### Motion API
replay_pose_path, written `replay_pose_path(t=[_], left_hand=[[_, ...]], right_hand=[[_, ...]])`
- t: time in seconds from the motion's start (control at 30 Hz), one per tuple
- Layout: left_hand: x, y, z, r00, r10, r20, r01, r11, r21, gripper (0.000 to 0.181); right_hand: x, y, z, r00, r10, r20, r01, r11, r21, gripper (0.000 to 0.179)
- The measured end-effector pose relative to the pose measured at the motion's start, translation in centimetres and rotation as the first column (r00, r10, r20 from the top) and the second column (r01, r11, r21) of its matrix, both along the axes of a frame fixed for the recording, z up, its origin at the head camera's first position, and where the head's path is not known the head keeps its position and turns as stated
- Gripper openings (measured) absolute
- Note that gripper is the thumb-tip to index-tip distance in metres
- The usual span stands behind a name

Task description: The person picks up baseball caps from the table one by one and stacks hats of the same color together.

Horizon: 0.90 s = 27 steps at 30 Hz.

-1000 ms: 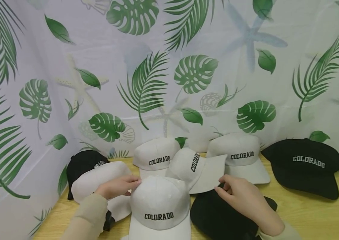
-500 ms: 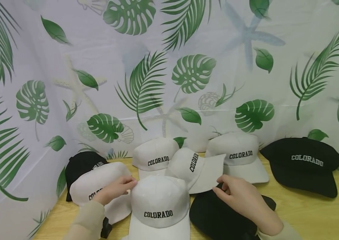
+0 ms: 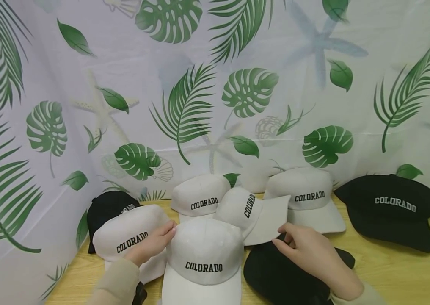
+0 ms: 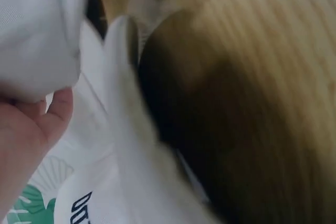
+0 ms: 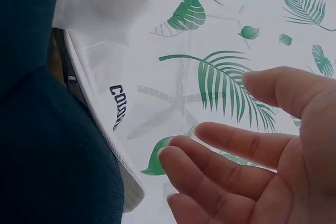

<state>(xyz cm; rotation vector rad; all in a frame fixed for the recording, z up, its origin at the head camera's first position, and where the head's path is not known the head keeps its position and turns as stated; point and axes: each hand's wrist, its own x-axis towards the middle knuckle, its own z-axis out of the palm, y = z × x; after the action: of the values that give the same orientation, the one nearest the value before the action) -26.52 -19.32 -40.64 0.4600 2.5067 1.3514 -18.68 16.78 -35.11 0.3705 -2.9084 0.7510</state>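
Note:
A white baseball cap (image 3: pixel 203 254) with dark COLORADO lettering stands at the front, in the middle of the head view. My left hand (image 3: pixel 153 245) pinches its left rear edge; in the left wrist view the fingertips (image 4: pixel 62 103) are at the lower edge of white cloth. My right hand (image 3: pixel 310 256) hovers over a black cap (image 3: pixel 276 271) that lies with its lettering out of sight. Its fingers are loosely bent and hold nothing, close to the brim of a tilted white cap (image 3: pixel 268 220).
Along the back stand two white caps, one on the left (image 3: pixel 199 192) and one on the right (image 3: pixel 299 186), and a black cap (image 3: pixel 390 216) at far right. Left, another white cap (image 3: pixel 123 228) overlaps a black cap (image 3: pixel 104 207). A leaf-print cloth (image 3: pixel 215 106) hangs behind the wooden table (image 3: pixel 401 271).
The front white cap has risen slightly with my left hand at its edge. The white cap on the left has shifted, and its lettering now shows. My right hand has stayed nearly still.

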Motion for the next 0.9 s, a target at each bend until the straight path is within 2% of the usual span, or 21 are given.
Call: replay_pose_path(t=[0.1, 0.23, 0.33, 0.43, 0.57, 0.67, 0.77, 0.83, 0.9], left_hand=[[0.1, 0.0, -0.3, 1.000, 0.001, 0.006, -0.001, 1.000, -0.026, 0.018], [0.4, -0.6, 0.0, 0.995, -0.084, 0.059, 0.089, 0.992, -0.093, 0.004], [0.5, -1.0, 0.5, 0.986, -0.156, 0.067, 0.165, 0.972, -0.168, 0.014], [0.5, -1.1, 0.8, 0.980, -0.196, 0.039, 0.199, 0.956, -0.214, 0.016], [0.4, -0.9, 0.5, 0.981, -0.192, 0.026, 0.193, 0.960, -0.205, 0.018], [0.4, -0.7, 0.5, 0.983, -0.177, 0.045, 0.182, 0.964, -0.195, 0.022], [0.4, -0.5, 0.9, 0.982, -0.148, 0.113, 0.169, 0.965, -0.202, 0.025], [0.4, -0.3, 1.5, 0.977, -0.130, 0.167, 0.165, 0.962, -0.219, 0.025], [0.3, 0.0, 2.3, 0.970, -0.139, 0.200, 0.184, 0.956, -0.229, 0.021]], right_hand=[[0.0, 0.0, 0.0, 1.000, -0.001, 0.003, 0.001, 1.000, 0.000, 0.024], [0.0, 0.2, 0.1, 1.000, -0.002, -0.006, 0.002, 1.000, 0.003, 0.023], [0.0, 0.3, 0.0, 1.000, 0.003, -0.010, -0.003, 1.000, 0.003, 0.023], [-0.1, 0.4, -0.1, 1.000, 0.005, -0.015, -0.005, 1.000, 0.001, 0.023], [-0.1, 0.4, -0.1, 1.000, 0.007, -0.023, -0.007, 1.000, -0.002, 0.022], [-0.1, 0.4, -0.2, 1.000, 0.013, -0.022, -0.013, 1.000, -0.003, 0.023], [-0.2, 0.4, -0.1, 1.000, 0.009, -0.011, -0.009, 1.000, 0.003, 0.024], [-0.2, 0.4, 0.0, 1.000, 0.002, -0.002, -0.002, 1.000, 0.005, 0.024], [-0.2, 0.5, 0.0, 1.000, -0.002, 0.001, 0.002, 1.000, 0.006, 0.024]])
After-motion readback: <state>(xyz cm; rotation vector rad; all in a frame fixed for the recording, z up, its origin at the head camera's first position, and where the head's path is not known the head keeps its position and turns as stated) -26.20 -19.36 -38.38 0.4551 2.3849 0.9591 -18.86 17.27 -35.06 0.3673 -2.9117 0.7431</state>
